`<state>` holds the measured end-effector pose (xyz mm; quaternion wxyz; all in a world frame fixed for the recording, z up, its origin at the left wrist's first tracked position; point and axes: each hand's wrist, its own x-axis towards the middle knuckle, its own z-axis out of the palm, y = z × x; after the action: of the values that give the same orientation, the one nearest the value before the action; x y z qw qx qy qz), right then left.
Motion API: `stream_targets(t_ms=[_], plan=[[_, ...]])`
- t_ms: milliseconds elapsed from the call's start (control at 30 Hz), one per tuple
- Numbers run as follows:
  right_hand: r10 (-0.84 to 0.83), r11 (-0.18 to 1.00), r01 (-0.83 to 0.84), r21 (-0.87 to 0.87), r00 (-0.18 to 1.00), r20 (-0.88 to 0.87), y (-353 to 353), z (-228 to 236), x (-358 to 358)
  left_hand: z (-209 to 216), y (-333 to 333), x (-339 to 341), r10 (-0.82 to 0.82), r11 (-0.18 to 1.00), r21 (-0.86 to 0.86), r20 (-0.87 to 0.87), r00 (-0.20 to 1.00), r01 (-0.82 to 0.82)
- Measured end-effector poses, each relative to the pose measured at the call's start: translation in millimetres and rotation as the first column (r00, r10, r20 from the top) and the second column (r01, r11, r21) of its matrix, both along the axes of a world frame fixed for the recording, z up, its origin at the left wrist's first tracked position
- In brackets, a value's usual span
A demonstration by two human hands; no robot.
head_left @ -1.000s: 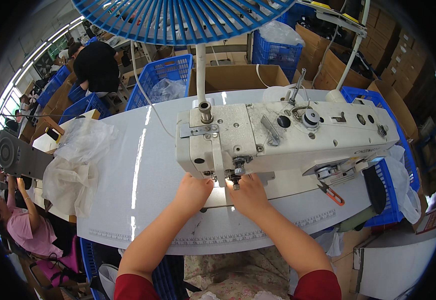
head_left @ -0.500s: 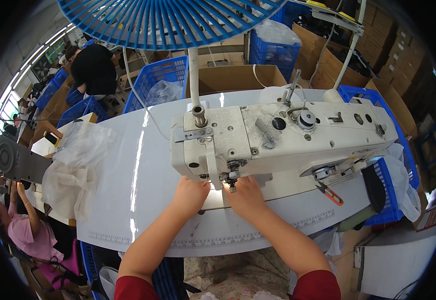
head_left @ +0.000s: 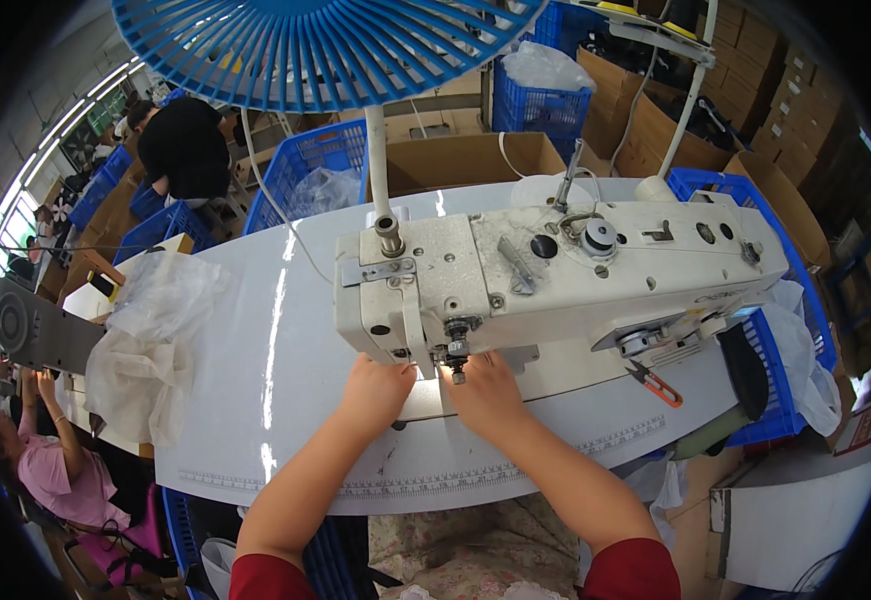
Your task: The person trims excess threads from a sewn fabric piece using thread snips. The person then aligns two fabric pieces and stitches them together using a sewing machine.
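Observation:
A white industrial sewing machine (head_left: 556, 275) stands on the pale worktable (head_left: 226, 400). Beneath its needle end, my left hand (head_left: 377, 388) lies left of the presser area, fingers curled and closed. Just across from it, my right hand (head_left: 482, 388) is also closed, to the right of the metal presser bar (head_left: 458, 352). The machine head covers the fingertips of both hands, so whatever they pinch cannot be made out. Orange-handled thread snips (head_left: 654, 382) rest on the table, right of my right hand.
A blue fan guard (head_left: 326, 50) overhangs the table's far side. Crumpled clear plastic (head_left: 146, 370) lies at the left. Blue crates (head_left: 316, 165) and a cardboard box (head_left: 456, 160) stand behind the table. Two people, one in black (head_left: 184, 150) and one in pink (head_left: 61, 475), are at the left.
The whole view has shifted slightly, with the machine and fan now a little farther left in the picture. Both hands stay closed at the needle area.

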<state>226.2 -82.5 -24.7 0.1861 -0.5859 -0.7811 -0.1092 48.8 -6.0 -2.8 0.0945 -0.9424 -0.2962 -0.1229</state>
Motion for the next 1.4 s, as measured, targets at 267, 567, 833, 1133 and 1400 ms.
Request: stream_targets(t_ms=[267, 567, 833, 1133, 1400], plan=[[-0.036, 0.997, 0.05, 0.056, 0.971, -0.235, -44, 0, 17, -4, 10, 0, -0.012, 0.999, 0.034, 0.059, 0.998, 0.01], [-0.693, 0.717, 0.697, 0.003, 0.714, -0.102, -160, 1, 169, -14, 5, 8, 0.063, 0.976, 0.218, -0.35, 0.935, 0.016], [-0.728, 0.682, 0.727, -0.08, 0.663, -0.176, -145, 8, 157, 13, -7, -23, 0.188, 0.981, 0.047, -0.503, 0.843, -0.191], [-0.226, 0.937, 0.056, -0.346, 0.851, -0.473, -71, 35, 5, 4, -10, -47, 0.138, 0.985, 0.107, -0.045, 0.989, -0.132], [-0.168, 0.984, 0.14, -0.114, 0.942, -0.291, -12, 20, -42, 4, -13, -46, 0.142, 0.986, 0.087, 0.021, 0.99, -0.143]])
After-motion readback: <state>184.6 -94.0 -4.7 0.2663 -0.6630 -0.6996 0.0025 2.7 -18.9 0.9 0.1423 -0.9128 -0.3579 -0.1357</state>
